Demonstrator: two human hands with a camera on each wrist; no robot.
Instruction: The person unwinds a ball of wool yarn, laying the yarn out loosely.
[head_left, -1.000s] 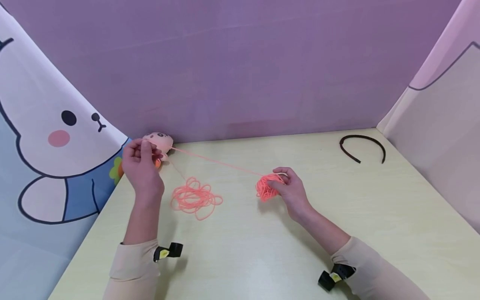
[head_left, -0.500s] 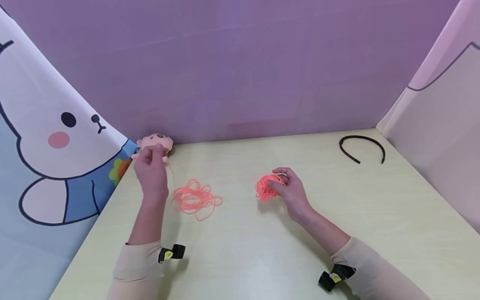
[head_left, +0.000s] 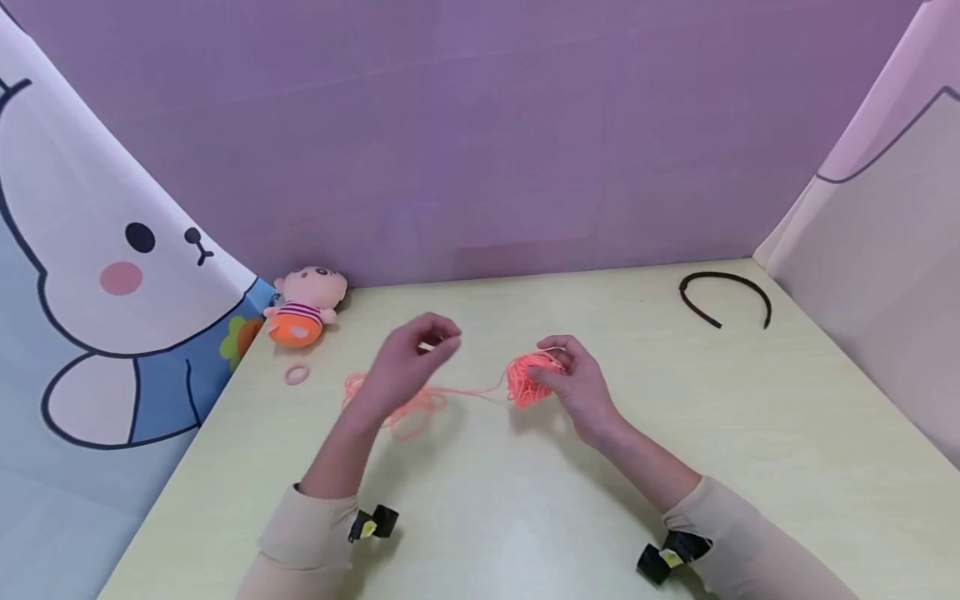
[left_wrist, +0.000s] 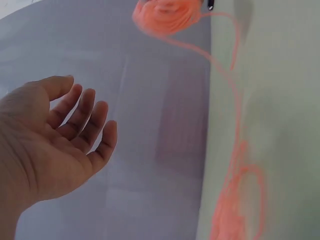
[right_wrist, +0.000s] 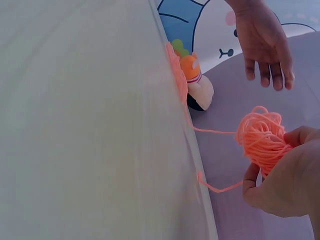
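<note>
My right hand (head_left: 583,390) grips a wound bundle of coral-pink yarn (head_left: 527,382), thumb on one side and fingers on the other. In the right wrist view the bundle (right_wrist: 262,140) shows many wraps, with two loose strands trailing from it. To its left, my left hand (head_left: 411,360) hovers above the table; the left wrist view shows that hand (left_wrist: 57,142) with its fingers loosely bent and nothing between them. Partly hidden under the left forearm lies a loose pile of the same yarn (head_left: 411,423), and a strand runs from it to the bundle.
A plush doll (head_left: 306,304) in orange shorts sits in the back left corner by the purple backdrop. A small pink ring (head_left: 297,374) lies in front of it. Toward the back right is a curved dark band (head_left: 726,275).
My left hand has swung right and down from in front of the doll toward the bundle, uncovering the doll and ring. The taut strand now hangs slack. My right hand stays nearly in place.
</note>
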